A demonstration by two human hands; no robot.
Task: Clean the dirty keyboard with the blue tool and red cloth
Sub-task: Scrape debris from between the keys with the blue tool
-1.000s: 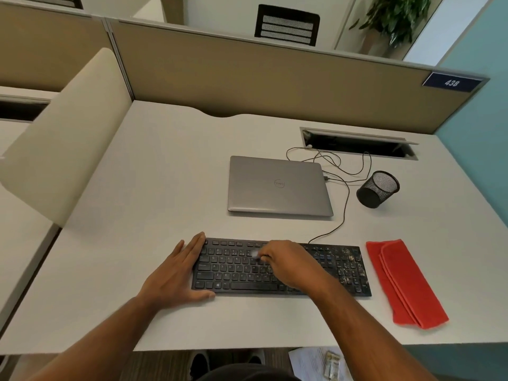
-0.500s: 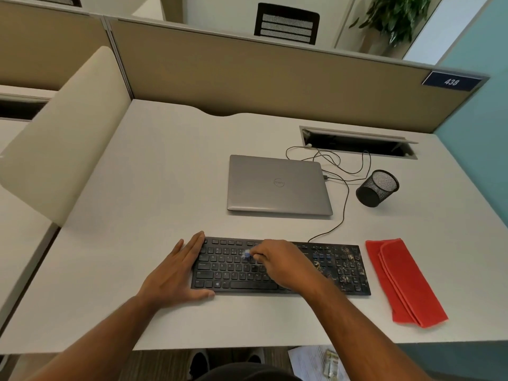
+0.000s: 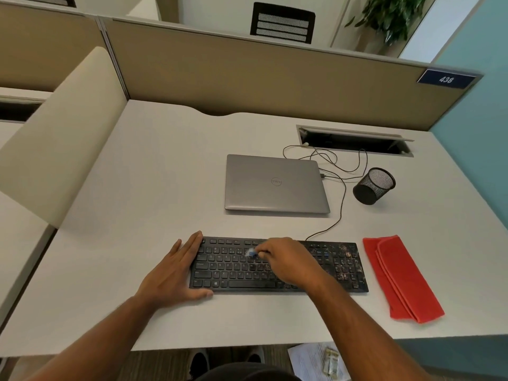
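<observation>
A black keyboard point(image 3: 341, 266) lies near the desk's front edge, with pale crumbs and dirt over its right part. My right hand point(image 3: 286, 261) hovers over the middle keys and grips a small blue tool point(image 3: 251, 253), whose blurred tip touches the upper letter rows. My left hand point(image 3: 176, 270) lies flat with straight fingers against the keyboard's left end, thumb along its front edge. A folded red cloth point(image 3: 401, 279) lies on the desk just right of the keyboard, untouched.
A shut silver laptop point(image 3: 275, 185) sits behind the keyboard. A black mesh cup point(image 3: 373, 186) and loose cables point(image 3: 330, 160) lie to its right, near a cable slot point(image 3: 354, 140). Beige partitions bound the desk at the back and left.
My right hand with the blue tool has slid left and slightly up across the keys. The left hand and the keyboard stayed put.
</observation>
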